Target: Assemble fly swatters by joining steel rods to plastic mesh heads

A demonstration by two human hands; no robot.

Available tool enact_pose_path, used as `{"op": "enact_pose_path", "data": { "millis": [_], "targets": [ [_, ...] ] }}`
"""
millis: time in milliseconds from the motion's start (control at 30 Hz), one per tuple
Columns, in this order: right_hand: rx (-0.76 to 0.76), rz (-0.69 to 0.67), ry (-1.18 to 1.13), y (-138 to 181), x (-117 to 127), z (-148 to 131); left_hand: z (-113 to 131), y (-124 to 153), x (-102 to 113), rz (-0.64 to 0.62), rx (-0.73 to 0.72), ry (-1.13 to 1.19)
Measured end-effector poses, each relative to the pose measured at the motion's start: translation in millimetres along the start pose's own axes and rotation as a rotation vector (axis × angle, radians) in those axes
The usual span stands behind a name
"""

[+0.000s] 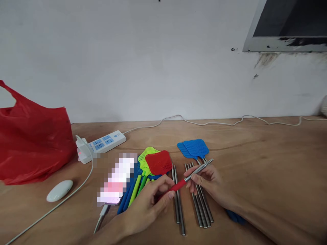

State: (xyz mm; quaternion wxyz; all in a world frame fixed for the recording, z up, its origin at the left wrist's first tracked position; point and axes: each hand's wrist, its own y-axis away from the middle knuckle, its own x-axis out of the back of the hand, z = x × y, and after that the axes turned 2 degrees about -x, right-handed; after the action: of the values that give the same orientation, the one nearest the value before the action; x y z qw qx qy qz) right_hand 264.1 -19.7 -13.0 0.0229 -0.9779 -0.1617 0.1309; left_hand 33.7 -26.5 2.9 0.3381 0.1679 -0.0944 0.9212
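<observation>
My left hand [153,199] is closed around a red handle [178,186]. A metal rod [200,169] extends from that handle up to the right, and my right hand [208,178] grips it between thumb and fingers. Beneath my hands lie two metal rods [182,217] on the left and several metal rods [204,212] on the right. Beside my left hand are a red fly swatter head [159,162] and a yellow-green swatter head [146,153], with green handles [135,190] and blue handles below. Beyond my right hand rest two blue swatter heads [196,148].
A wooden table [268,163] meets a white wall. To the left are a red plastic bag [38,139], a white power strip [107,143], a white oval object [60,190] and a blurred-out phone [119,180] on a cable. A thin cord [209,123] runs along the back. Something blue [235,216] lies under my right forearm.
</observation>
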Motion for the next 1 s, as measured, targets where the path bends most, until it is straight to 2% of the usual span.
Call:
{"op": "enact_pose_path", "data": {
  "millis": [67,200,300,400,500,633,767,1000],
  "targets": [
    [0.028,0.088,-0.041,-3,-1,1,4,0,3,0.075,-0.043,-0.146],
    [0.03,0.284,-0.115,-8,3,-5,4,0,12,0.308,-0.179,-0.468],
    [0.016,0.342,-0.13,-9,5,-10,-5,-3,18,0.428,-0.222,-0.734],
    [-0.02,0.304,-0.108,-9,6,-12,-19,-7,21,0.428,-0.222,-0.959],
    [-0.037,0.241,-0.013,-8,5,-10,-29,-10,20,0.375,-0.202,-1.075],
    [-0.022,0.211,0.086,-6,5,-8,-26,-10,18,0.327,-0.174,-1.061],
    [-0.024,0.206,0.114,-5,5,-10,-20,-9,18,0.353,-0.185,-1.005],
    [-0.032,0.2,0.141,-6,5,-13,-35,-11,24,0.392,-0.124,-1.031]
  ]
}}
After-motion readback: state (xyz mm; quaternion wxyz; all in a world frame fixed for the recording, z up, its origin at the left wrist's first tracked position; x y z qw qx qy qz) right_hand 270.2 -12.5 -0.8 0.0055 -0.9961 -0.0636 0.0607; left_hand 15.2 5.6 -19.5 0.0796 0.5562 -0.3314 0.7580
